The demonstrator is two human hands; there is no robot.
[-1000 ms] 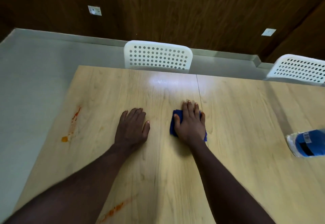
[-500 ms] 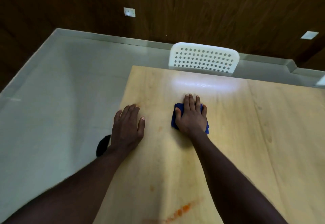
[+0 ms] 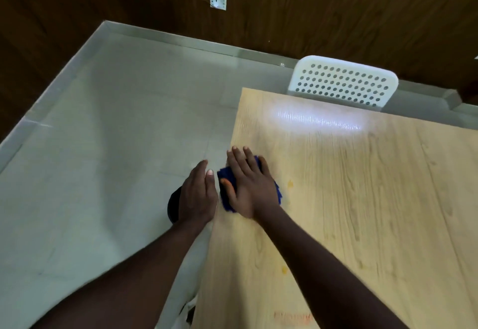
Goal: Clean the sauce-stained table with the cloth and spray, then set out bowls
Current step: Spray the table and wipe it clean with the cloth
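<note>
since half a second before, the right hand [image 3: 252, 189] had slid the cloth [image 3: 227, 194] to the left, up to the left edge of the tabletop [image 3: 362, 199], and the left hand [image 3: 198, 194] had gone off the wood and hung beside that edge, over the floor [image 3: 103, 147].

the cloth was a small dark blue wad, lying under the right palm at the edge, with a part of it sticking out toward the left hand. its long axis seemed to run from the near side to the far side, along the edge, but the blur made this not sure. the right fingers [image 3: 239, 156] were flat and spread over it, pressing and not gripping. the left fingers [image 3: 204, 167] were straight and close together, holding nothing, thumb just beside the cloth, like a wall to catch what came over the edge.

the right hand was the one on the cloth, so the coming stroke belonged to it. what remained lay toward the person from the cloth: a pale yellow spot [image 3: 290, 183] just to its right, another spot [image 3: 284, 269] nearer, and an orange smear [image 3: 293, 318] at the near edge. i judged the next stroke should pull back along the left edge.
</note>
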